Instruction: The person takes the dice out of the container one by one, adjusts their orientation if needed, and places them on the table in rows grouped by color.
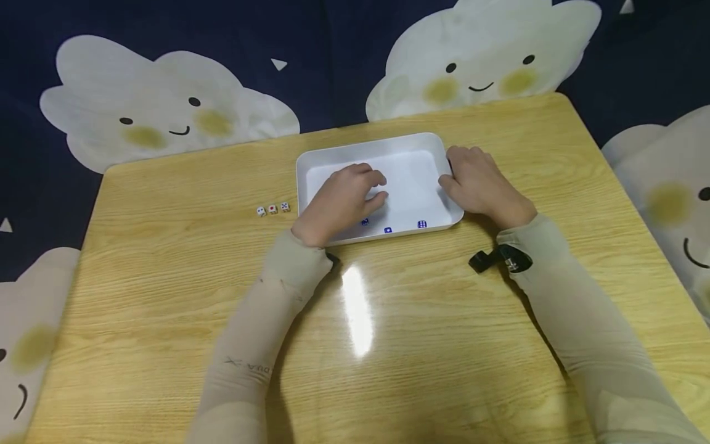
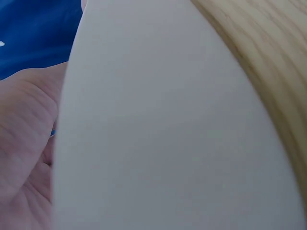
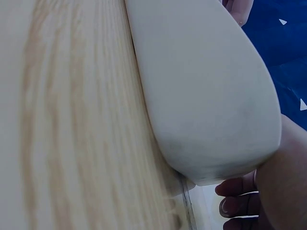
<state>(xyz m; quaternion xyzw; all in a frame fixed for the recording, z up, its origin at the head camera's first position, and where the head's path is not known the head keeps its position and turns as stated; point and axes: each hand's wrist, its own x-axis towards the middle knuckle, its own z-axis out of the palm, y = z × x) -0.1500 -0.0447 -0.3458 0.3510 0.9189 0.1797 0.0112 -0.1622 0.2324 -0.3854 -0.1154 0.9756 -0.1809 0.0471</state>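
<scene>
A white rectangular tray (image 1: 413,176) stands on the table, with blue dice near its front wall: one (image 1: 364,222) beside the left wrist, one (image 1: 387,230) at the middle, one (image 1: 422,224) farther right. My left hand (image 1: 345,198) reaches over the front wall into the tray's left part, thumb and fingers spread apart with nothing seen between them. In the left wrist view the tray's outer wall (image 2: 158,115) covers much of that hand. At the right end, my right hand (image 1: 478,182) grips the tray's wall, thumb over the rim and fingers outside.
Left of the tray, three white dice lie in a short row: one (image 1: 261,211), one with a red pip (image 1: 272,209) and one (image 1: 285,207) nearest the tray. The wooden table (image 1: 166,277) borders dark cloth (image 1: 327,61) printed with clouds.
</scene>
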